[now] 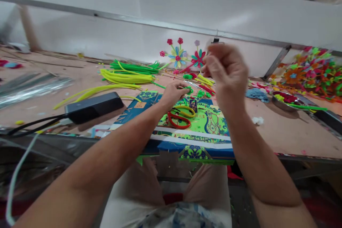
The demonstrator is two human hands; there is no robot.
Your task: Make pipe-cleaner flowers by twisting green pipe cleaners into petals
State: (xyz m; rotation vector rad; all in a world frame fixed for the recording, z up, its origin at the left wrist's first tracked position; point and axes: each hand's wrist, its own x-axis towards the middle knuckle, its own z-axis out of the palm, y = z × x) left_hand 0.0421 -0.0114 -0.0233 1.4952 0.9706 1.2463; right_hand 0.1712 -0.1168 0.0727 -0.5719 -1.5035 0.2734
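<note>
Gripping green coil point(190, 90) at the fingertips of left hand point(175, 94), by the far edge of blue-and-green board point(203, 123), laid along the near edge of desk point(280, 128). Facing with coil toward desk's right edge; trailing green stem point(159, 85) out past the hand toward desk's far left corner, long axis running roughly left-right. Unable to tell whether joined behind the fingers. Holding right hand point(228, 73) raised above board's right edge, fingers curled, blurred; cannot tell whether gripping anything.
</note>
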